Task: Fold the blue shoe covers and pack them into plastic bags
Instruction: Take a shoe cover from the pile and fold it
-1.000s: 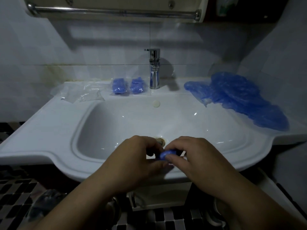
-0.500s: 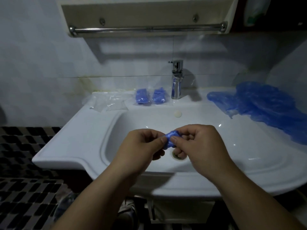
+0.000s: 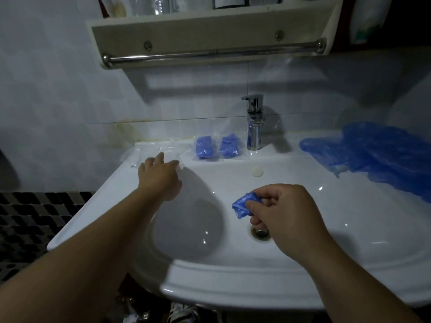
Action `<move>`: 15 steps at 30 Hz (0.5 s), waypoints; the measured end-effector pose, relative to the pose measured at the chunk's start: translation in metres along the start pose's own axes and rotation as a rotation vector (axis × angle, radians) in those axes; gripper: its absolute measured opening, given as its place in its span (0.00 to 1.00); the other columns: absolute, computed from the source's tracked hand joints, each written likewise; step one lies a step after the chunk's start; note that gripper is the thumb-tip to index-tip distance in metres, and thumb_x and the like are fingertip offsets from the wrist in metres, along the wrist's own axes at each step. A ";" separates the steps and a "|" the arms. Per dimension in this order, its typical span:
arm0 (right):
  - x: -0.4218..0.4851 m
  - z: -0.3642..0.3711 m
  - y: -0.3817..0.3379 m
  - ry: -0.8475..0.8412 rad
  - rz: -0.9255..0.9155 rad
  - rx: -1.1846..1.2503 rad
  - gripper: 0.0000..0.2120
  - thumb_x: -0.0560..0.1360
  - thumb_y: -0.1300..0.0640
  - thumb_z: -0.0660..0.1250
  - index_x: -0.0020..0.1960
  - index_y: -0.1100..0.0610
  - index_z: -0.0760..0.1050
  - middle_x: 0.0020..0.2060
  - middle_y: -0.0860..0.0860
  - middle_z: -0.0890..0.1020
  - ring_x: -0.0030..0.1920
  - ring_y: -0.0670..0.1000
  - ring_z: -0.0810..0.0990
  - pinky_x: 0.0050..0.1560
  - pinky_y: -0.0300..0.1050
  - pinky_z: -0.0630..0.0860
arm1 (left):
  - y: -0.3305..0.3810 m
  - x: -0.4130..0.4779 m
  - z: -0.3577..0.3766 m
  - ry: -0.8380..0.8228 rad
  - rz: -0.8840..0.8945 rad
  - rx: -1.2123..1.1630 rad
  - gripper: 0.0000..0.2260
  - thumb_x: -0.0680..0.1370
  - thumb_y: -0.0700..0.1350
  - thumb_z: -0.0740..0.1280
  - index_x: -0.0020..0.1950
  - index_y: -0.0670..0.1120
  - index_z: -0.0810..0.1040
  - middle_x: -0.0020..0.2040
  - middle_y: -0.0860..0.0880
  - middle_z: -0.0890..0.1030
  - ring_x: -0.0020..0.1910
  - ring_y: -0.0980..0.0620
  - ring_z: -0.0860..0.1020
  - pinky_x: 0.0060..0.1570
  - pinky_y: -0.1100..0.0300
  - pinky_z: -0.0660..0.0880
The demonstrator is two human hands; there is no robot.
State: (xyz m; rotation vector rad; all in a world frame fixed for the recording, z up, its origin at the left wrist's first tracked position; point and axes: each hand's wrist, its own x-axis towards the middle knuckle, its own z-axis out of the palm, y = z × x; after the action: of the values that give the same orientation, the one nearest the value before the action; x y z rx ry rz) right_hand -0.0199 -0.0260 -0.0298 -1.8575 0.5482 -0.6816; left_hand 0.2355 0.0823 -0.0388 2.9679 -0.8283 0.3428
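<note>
Holding folded shoe cover (image 3: 245,203) centre-frame, right hand (image 3: 286,213) grip clamped on it | left hand (image 3: 158,174) grip apart at plastic bags (image 3: 140,157), upper left | we should lift one bag only, keeping fold pinched.

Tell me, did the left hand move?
Yes. The left hand let go of the cover, which the right hand now holds alone, and reached away toward the clear bags on the sink ledge, left of the faucet.

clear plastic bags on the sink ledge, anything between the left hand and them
Nothing visible does. The left hand is stretched over the sink ledge, fingers at the clear plastic bags.
</note>
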 end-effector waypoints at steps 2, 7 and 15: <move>0.000 -0.001 0.002 -0.005 0.002 0.001 0.10 0.74 0.61 0.72 0.39 0.46 0.80 0.27 0.45 0.83 0.28 0.45 0.81 0.33 0.38 0.78 | 0.001 0.008 0.006 -0.055 -0.011 0.048 0.26 0.78 0.57 0.64 0.75 0.55 0.65 0.79 0.46 0.57 0.76 0.40 0.57 0.75 0.41 0.51; -0.001 0.000 0.003 -0.015 -0.004 -0.010 0.12 0.74 0.61 0.72 0.38 0.45 0.79 0.28 0.46 0.83 0.28 0.45 0.81 0.35 0.40 0.80 | 0.001 0.011 0.011 -0.076 -0.069 -0.013 0.27 0.75 0.56 0.68 0.71 0.46 0.70 0.71 0.47 0.70 0.70 0.43 0.67 0.73 0.41 0.57; -0.004 -0.005 0.000 0.041 -0.031 -0.001 0.12 0.73 0.61 0.73 0.38 0.45 0.79 0.31 0.46 0.84 0.31 0.48 0.84 0.40 0.52 0.83 | 0.008 -0.041 -0.041 0.557 -0.154 -0.496 0.16 0.71 0.46 0.75 0.57 0.43 0.82 0.59 0.45 0.80 0.54 0.45 0.79 0.55 0.58 0.70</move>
State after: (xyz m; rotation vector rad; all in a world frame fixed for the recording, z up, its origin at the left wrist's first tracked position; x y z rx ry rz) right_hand -0.0263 -0.0270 -0.0292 -1.8603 0.5473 -0.7417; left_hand 0.1887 0.1000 -0.0078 2.2834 -0.5148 0.7748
